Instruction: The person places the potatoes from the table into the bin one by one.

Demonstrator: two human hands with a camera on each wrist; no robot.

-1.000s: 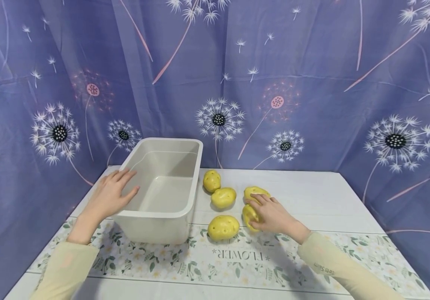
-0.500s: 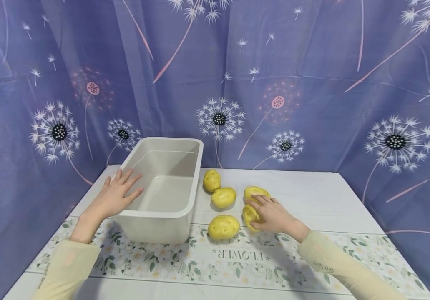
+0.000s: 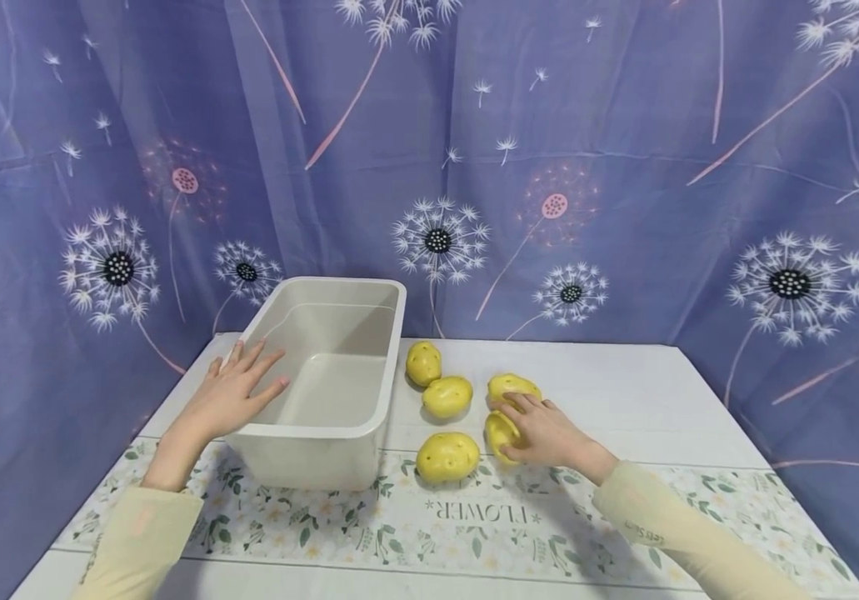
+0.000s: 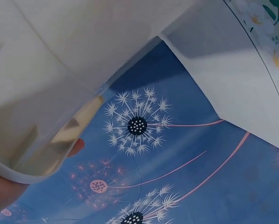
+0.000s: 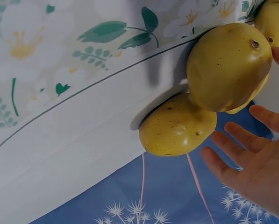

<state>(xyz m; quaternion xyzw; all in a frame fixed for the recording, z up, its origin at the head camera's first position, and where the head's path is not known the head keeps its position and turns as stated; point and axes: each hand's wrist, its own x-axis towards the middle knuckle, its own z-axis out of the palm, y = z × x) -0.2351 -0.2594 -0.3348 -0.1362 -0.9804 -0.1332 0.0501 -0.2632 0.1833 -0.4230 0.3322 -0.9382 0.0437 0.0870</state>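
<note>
Fingers apart, your right hand (image 3: 546, 429) arches over the right pair's near potato (image 3: 499, 435), likely firm, slick, best held mid-body; your left hand (image 3: 228, 398), fingers spread, touches the bin (image 3: 309, 460).

Cloth backdrop (image 3: 624, 100), one, blue-violet, creased, hung before me and along both sides, printed with white dandelions (image 3: 790, 283), loose seeds (image 3: 506, 147) and pink stems (image 3: 719, 75); table (image 3: 601, 383), one, white-covered, crossed by a pale floral band (image 3: 744, 500) bearing the lettering FLOWER (image 3: 483, 510), upside down from the near side; light, even, with soft shadows
</note>
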